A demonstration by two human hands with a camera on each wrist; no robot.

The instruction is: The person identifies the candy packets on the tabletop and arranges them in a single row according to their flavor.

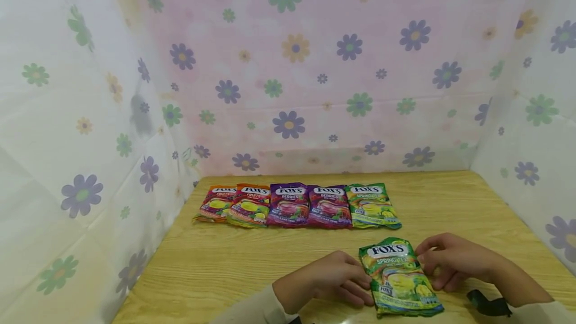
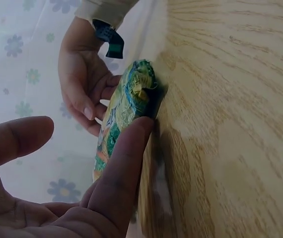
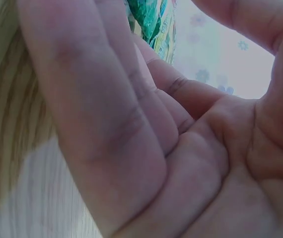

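A green Fox's Spring Tea candy bag (image 1: 400, 281) lies face up on the table, slightly turned, near its front right. My left hand (image 1: 339, 279) touches the bag's left edge with its fingertips. At the opposite edge rests my right hand (image 1: 454, 261), fingers loosely bent beside the bag. In the left wrist view the left fingers reach along the end of the bag (image 2: 126, 111), with the thumb held well apart. The right wrist view shows only a strip of the bag (image 3: 149, 20) beyond the right fingers; their tips are partly out of frame.
Several candy bags stand in a row toward the back: orange-red Fruits (image 1: 249, 206), purple Berries (image 1: 288, 206) and another green Spring Tea (image 1: 371, 206). Flowered sheets (image 1: 288, 64) wall the wooden table (image 1: 234, 259) at the back and sides. A dark strap (image 1: 488, 304) hangs by the right wrist.
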